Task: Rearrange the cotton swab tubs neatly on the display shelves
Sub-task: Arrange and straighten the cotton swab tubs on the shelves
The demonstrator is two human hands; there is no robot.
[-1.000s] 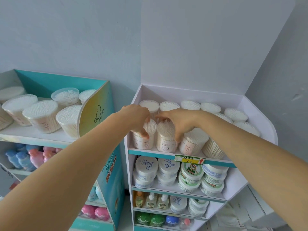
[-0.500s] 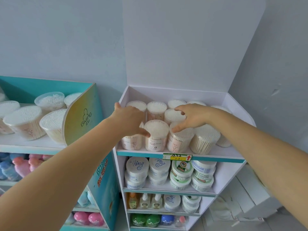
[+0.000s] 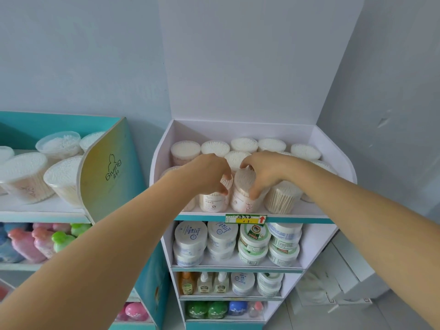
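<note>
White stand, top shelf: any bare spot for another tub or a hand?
Crowded: swab tubs pack the shelf; left hand grips the COTTON SWABS tub, right hand the pink-print tub. Only a thin bare strip front right, past the wooden-stick tub. Roomier: teal stand's top shelf, front strip.

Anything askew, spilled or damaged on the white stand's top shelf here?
Nothing spilled or damaged. One stray tub sits forward of the back row, out of line. The left hand grips the labelled tub, the right hand the pink-printed tub.
</note>
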